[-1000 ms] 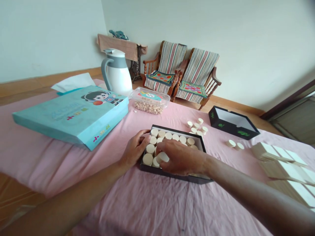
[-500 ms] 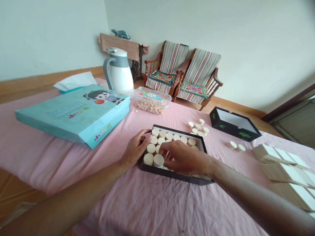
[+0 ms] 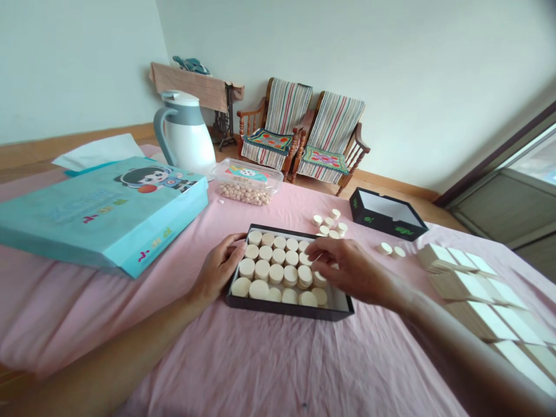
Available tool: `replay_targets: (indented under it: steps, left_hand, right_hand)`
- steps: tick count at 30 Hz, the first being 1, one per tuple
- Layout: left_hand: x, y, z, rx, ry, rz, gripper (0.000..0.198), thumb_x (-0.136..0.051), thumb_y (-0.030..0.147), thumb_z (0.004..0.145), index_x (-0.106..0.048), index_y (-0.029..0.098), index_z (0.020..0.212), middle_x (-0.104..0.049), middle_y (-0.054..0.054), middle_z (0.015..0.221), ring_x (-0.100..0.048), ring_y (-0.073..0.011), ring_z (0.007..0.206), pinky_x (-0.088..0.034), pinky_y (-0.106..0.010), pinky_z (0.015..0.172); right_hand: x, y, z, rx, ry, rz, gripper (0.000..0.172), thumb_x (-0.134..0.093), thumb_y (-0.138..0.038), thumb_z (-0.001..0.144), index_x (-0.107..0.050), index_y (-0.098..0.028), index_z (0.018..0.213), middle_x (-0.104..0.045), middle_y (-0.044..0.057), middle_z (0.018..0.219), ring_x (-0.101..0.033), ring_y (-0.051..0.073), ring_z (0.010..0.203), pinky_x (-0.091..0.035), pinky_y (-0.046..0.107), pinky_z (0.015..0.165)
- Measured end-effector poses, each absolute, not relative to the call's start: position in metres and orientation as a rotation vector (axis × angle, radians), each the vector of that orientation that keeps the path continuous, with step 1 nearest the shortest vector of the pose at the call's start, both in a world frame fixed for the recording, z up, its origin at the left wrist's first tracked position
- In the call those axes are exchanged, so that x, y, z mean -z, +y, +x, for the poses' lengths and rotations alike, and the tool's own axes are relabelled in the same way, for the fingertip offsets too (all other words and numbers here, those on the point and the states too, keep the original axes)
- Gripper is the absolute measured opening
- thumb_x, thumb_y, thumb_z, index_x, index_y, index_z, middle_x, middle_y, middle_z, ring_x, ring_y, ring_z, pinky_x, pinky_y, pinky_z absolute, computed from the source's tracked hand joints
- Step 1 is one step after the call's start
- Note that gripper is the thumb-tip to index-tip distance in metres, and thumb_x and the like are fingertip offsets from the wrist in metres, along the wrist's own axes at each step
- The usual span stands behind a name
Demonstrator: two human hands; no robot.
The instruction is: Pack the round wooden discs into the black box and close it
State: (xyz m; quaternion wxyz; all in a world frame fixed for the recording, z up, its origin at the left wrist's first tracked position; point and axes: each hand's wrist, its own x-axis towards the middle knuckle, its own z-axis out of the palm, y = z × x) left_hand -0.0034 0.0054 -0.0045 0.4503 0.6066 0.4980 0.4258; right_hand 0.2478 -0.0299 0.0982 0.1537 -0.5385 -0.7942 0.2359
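Note:
A shallow black box [image 3: 289, 310] with a white inside stands before me, filled with rows of round, pale wooden discs [image 3: 276, 273], some stacked. My left hand [image 3: 221, 263] grips the box's left wall, thumb at the rim. Over the right part of the box is my right hand [image 3: 341, 266], its fingers curled down among the discs at that end. Whatever those fingertips pinch is hidden by the hand. In the front row the discs sit at uneven heights, and a bare strip of box floor shows at the right.
Loose discs [image 3: 333, 234] lie behind the box, two more to the right. A black lid-like tray [image 3: 388, 214] and stacked wooden slats [image 3: 482, 307] are at right. A turquoise box [image 3: 104, 214], a white jug [image 3: 186, 136] and a clear tub [image 3: 247, 184] stand left and behind.
My right hand has moved from the front row to the right end of the box, uncovering the middle discs. My left hand stays on the left wall. The view has shifted right.

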Motion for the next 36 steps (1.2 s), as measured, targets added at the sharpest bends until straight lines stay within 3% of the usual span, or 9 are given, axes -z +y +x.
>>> replay_targets:
  steps: [7,13,15,20,25,29,36]
  left_hand:
    - [0.005,0.008,-0.003,-1.081,1.252,1.544,0.049,-0.049,0.051,0.083,-0.054,0.016,0.117,-0.067,-0.009,0.111,-0.064,-0.0226,0.094,-0.051,-0.025,0.070]
    - [0.005,0.011,-0.003,-1.076,1.270,1.537,0.051,-0.049,0.051,0.083,-0.053,0.016,0.119,-0.067,-0.008,0.112,-0.064,-0.0224,0.095,-0.051,-0.024,0.070]
    - [0.004,0.010,-0.002,-1.068,1.270,1.523,0.053,-0.050,0.052,0.082,-0.052,0.016,0.122,-0.067,-0.008,0.112,-0.064,-0.0220,0.095,-0.051,-0.024,0.071]
    - [0.002,0.008,-0.004,-1.039,1.265,1.472,0.058,-0.050,0.052,0.082,-0.048,0.015,0.127,-0.066,-0.009,0.112,-0.064,-0.0221,0.093,-0.051,-0.025,0.069]
    - [0.000,0.007,-0.004,-1.034,1.281,1.489,0.056,-0.049,0.052,0.083,-0.049,0.016,0.126,-0.065,-0.008,0.115,-0.062,-0.0216,0.097,-0.051,-0.023,0.070]
    - [-0.002,0.007,-0.002,-1.029,1.288,1.473,0.055,-0.049,0.051,0.083,-0.049,0.016,0.126,-0.065,-0.008,0.114,-0.062,-0.0219,0.098,-0.051,-0.024,0.070]
    - [-0.001,0.007,-0.003,-1.046,1.328,1.513,0.051,-0.049,0.050,0.083,-0.053,0.016,0.120,-0.066,-0.008,0.113,-0.063,-0.0221,0.096,-0.051,-0.024,0.070]
  right_hand:
    - [-0.081,0.001,0.371,-0.244,-2.043,-2.038,0.020,-0.051,-0.025,0.077,-0.064,-0.017,0.090,-0.069,0.005,0.082,-0.064,0.017,0.074,-0.045,0.026,0.067]
    - [-0.040,0.023,0.455,0.188,-2.045,-2.413,0.035,-0.052,-0.016,0.072,-0.062,-0.011,0.105,-0.065,0.016,0.104,-0.059,0.026,0.096,-0.043,0.031,0.075]
    - [-0.032,0.027,0.469,0.193,-2.082,-2.415,0.039,-0.054,-0.015,0.070,-0.060,-0.011,0.108,-0.062,0.018,0.110,-0.056,0.029,0.102,-0.041,0.034,0.080]
    - [-0.019,0.034,0.480,0.129,-2.289,-2.339,0.043,-0.057,-0.015,0.069,-0.059,-0.022,0.112,-0.061,0.011,0.116,-0.051,0.029,0.108,-0.035,0.042,0.087]
    - [-0.012,0.038,0.482,0.051,-2.496,-2.211,0.050,-0.054,-0.005,0.067,-0.057,-0.027,0.112,-0.061,0.006,0.114,-0.053,0.025,0.106,-0.032,0.040,0.088]
    - [-0.008,0.040,0.487,0.036,-2.548,-2.190,0.043,-0.053,-0.006,0.069,-0.058,-0.026,0.107,-0.062,0.005,0.109,-0.058,0.022,0.096,-0.031,0.041,0.088]
    - [-0.011,0.046,0.472,0.026,-2.534,-2.224,0.022,-0.050,-0.022,0.078,-0.060,-0.021,0.097,-0.066,0.009,0.101,-0.058,0.024,0.095,-0.029,0.044,0.088]
